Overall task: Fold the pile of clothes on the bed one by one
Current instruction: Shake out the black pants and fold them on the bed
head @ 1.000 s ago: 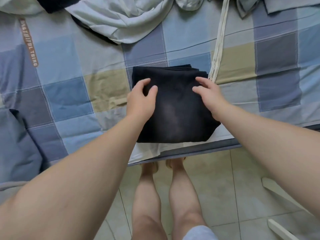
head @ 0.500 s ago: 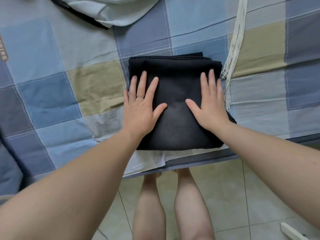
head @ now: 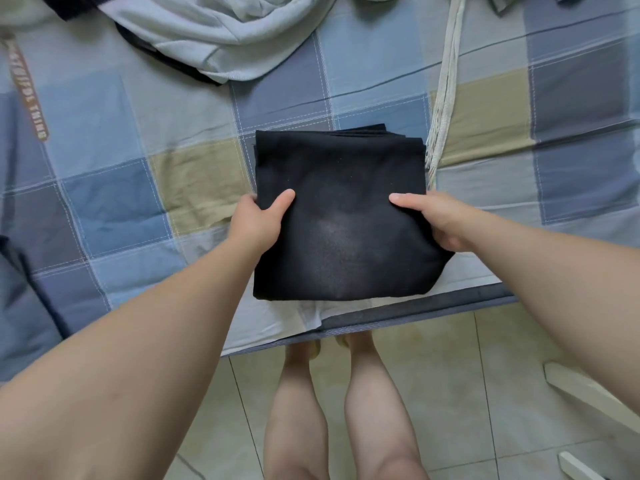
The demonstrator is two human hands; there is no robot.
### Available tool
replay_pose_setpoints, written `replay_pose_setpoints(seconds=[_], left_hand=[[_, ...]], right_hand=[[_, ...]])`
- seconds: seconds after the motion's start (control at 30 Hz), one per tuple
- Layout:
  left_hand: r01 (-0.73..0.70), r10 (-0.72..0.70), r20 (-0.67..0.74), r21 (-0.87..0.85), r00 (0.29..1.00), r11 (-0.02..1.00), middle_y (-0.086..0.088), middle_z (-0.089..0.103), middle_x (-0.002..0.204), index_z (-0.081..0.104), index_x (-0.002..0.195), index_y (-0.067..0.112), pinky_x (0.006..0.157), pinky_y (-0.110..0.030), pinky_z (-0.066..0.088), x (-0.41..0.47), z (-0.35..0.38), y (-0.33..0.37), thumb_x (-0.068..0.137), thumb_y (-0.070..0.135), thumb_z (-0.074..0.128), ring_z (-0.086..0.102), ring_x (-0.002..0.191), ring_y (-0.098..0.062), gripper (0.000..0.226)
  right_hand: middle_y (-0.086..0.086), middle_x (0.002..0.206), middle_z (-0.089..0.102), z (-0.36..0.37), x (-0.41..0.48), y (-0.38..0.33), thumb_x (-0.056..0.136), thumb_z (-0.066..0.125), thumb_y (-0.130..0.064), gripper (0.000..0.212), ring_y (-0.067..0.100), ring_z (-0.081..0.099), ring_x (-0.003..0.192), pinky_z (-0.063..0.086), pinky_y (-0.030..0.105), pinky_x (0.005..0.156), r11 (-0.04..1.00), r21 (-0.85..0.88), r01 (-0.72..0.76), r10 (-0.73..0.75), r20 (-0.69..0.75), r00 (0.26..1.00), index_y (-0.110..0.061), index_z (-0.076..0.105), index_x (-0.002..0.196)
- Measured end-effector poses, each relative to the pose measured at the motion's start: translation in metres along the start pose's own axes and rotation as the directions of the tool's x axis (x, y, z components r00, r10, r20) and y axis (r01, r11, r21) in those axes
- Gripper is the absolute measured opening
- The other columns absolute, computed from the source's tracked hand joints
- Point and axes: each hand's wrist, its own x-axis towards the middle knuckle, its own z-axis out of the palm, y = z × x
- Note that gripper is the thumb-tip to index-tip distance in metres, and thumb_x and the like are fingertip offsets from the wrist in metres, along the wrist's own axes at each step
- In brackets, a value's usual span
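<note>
Checked bed (head: 104, 202) stood over tiled floor (head: 450, 393); left grip (head: 258, 220) and right grip (head: 436, 220), flat earlier, now pinched the folded black garment (head: 343, 244).

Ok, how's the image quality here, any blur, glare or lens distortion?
Head view: soft, even light, no glare or hard shadows; sharp enough that stitching on the checked sheet reads; wide-angle lens bows the bed edge and swells the forearms; the folded black garment, gripped by left hand and right hand, loses fold detail in darkness apart from a paler central patch.
</note>
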Motion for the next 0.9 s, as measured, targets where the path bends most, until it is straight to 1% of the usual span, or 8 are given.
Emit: replay_pose_setpoints(seconds=[0.07, 0.17, 0.33, 0.43, 0.53, 0.7, 0.83, 0.9], left_hand=[[0.021, -0.017, 0.069, -0.068, 0.997, 0.997, 0.011, 0.07, 0.098, 0.065, 0.104, 0.026, 0.071, -0.024, 0.051, -0.008, -0.006, 0.002, 0.085, 0.062, 0.069, 0.067, 0.089, -0.011, 0.041], [0.066, -0.045, 0.141, -0.142, 0.989, 0.988, 0.012, 0.071, 0.096, 0.066, 0.099, 0.029, 0.059, -0.018, 0.048, -0.033, -0.015, 0.0, 0.087, 0.061, 0.068, 0.068, 0.083, -0.008, 0.034], [0.142, -0.105, 0.169, -0.221, 0.98, 0.965, 0.009, 0.069, 0.097, 0.063, 0.099, 0.03, 0.06, -0.024, 0.047, -0.094, -0.043, -0.001, 0.087, 0.067, 0.064, 0.067, 0.085, -0.013, 0.039], [0.137, -0.1, 0.156, -0.25, 0.983, 0.959, 0.005, 0.07, 0.11, 0.064, 0.119, 0.024, 0.072, -0.029, 0.053, -0.13, -0.069, -0.009, 0.087, 0.069, 0.061, 0.068, 0.096, -0.018, 0.055], [0.117, -0.09, 0.108, -0.277, 0.99, 0.954, 0.006, 0.069, 0.113, 0.064, 0.121, 0.027, 0.084, -0.034, 0.054, -0.155, -0.098, -0.023, 0.088, 0.07, 0.058, 0.067, 0.102, -0.019, 0.055], [0.094, -0.098, 0.007, -0.362, 0.995, 0.927, 0.011, 0.07, 0.099, 0.066, 0.093, 0.03, 0.066, -0.026, 0.048, -0.167, -0.16, -0.061, 0.089, 0.067, 0.059, 0.067, 0.089, -0.013, 0.038], [0.077, -0.113, -0.064, -0.412, 0.992, 0.908, 0.012, 0.07, 0.097, 0.068, 0.101, 0.028, 0.064, -0.024, 0.047, -0.155, -0.221, -0.108, 0.089, 0.068, 0.059, 0.067, 0.088, -0.012, 0.043], [0.066, -0.116, -0.088, -0.44, 0.989, 0.896, 0.012, 0.072, 0.092, 0.071, 0.096, 0.027, 0.061, -0.022, 0.048, -0.148, -0.255, -0.135, 0.089, 0.067, 0.059, 0.068, 0.085, -0.011, 0.042]], right_hand=[[0.006, 0.108, 0.077, 0.0, -0.011, -0.003, 0.083, 0.08, -0.036, 0.044, 0.026, 0.075, 0.097, 0.057, 0.039, 0.084, 1.0, -0.006, 0.013, -0.013, 0.019, 1.0, -0.016, 0.068, 0.12], [0.002, 0.107, 0.077, 0.005, -0.04, -0.006, 0.086, 0.077, -0.032, 0.04, 0.024, 0.075, 0.097, 0.057, 0.038, 0.083, 0.995, -0.039, 0.088, -0.088, -0.007, 0.996, -0.019, 0.067, 0.122], [-0.004, 0.102, 0.078, 0.018, -0.11, -0.017, 0.087, 0.076, -0.033, 0.031, 0.018, 0.076, 0.09, 0.057, 0.031, 0.069, 0.989, -0.061, 0.134, -0.133, 0.019, 0.991, -0.026, 0.068, 0.116], [-0.004, 0.103, 0.078, 0.036, -0.149, -0.022, 0.087, 0.077, -0.033, 0.031, 0.019, 0.076, 0.093, 0.058, 0.034, 0.075, 0.984, -0.092, 0.15, -0.149, 0.023, 0.989, -0.025, 0.068, 0.116], [-0.002, 0.107, 0.077, 0.063, -0.175, -0.028, 0.087, 0.077, -0.034, 0.034, 0.022, 0.075, 0.097, 0.058, 0.04, 0.085, 0.978, -0.125, 0.165, -0.162, 0.034, 0.986, -0.024, 0.068, 0.119], [-0.006, 0.101, 0.078, 0.139, -0.193, -0.038, 0.085, 0.078, -0.034, 0.034, 0.017, 0.076, 0.09, 0.057, 0.033, 0.074, 0.961, -0.182, 0.209, -0.203, 0.05, 0.978, -0.024, 0.068, 0.116], [-0.006, 0.098, 0.078, 0.222, -0.19, -0.041, 0.084, 0.079, -0.032, 0.031, 0.017, 0.076, 0.087, 0.058, 0.031, 0.07, 0.945, -0.229, 0.234, -0.227, 0.059, 0.972, -0.024, 0.069, 0.112], [-0.005, 0.099, 0.078, 0.268, -0.189, -0.041, 0.084, 0.079, -0.032, 0.031, 0.017, 0.076, 0.086, 0.059, 0.03, 0.068, 0.936, -0.253, 0.243, -0.233, 0.067, 0.97, -0.025, 0.069, 0.113]])
